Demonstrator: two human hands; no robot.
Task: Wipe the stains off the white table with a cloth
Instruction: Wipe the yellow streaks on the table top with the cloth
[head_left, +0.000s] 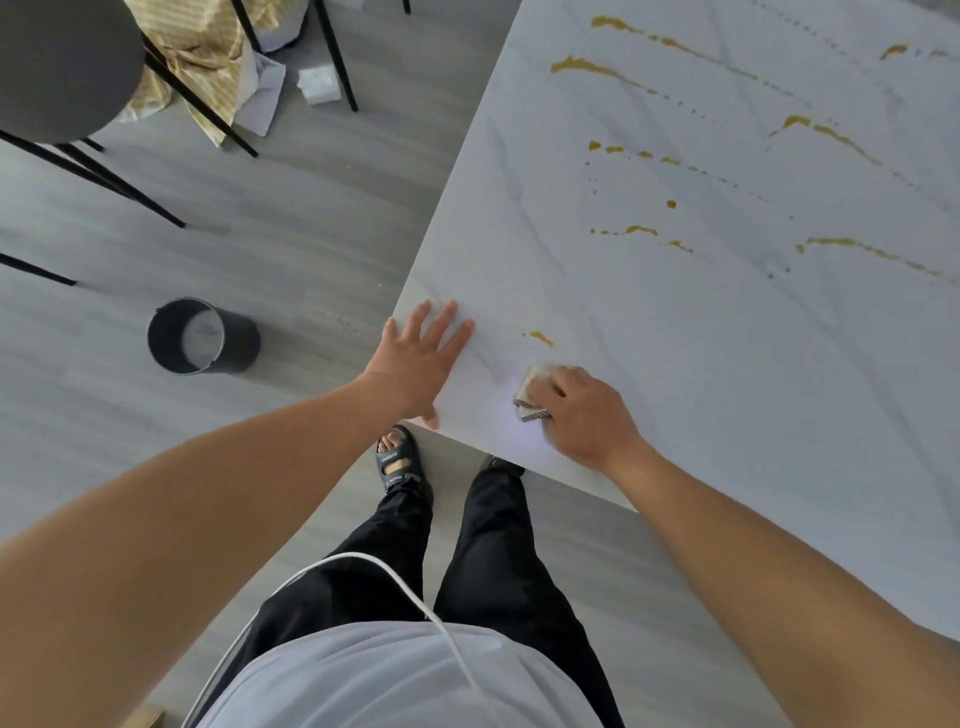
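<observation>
The white marbled table (701, 338) fills the right of the view, its near corner pointing at me. Several yellow-brown stains streak its top, the nearest one (539, 338) just beyond my hands. My right hand (587, 415) holds a small folded cloth (531, 397) with curled fingers and presses it on the table near the corner. The cloth is pale with a grey patterned edge, mostly hidden under the fingers. My left hand (423, 358) lies flat with fingers spread on the table's left edge.
A dark bucket (200, 338) stands on the grey floor to the left of the table. A black round stool (62, 67) with thin black legs is at the top left, with crumpled yellow fabric and paper (208, 57) behind it. My legs stand at the corner.
</observation>
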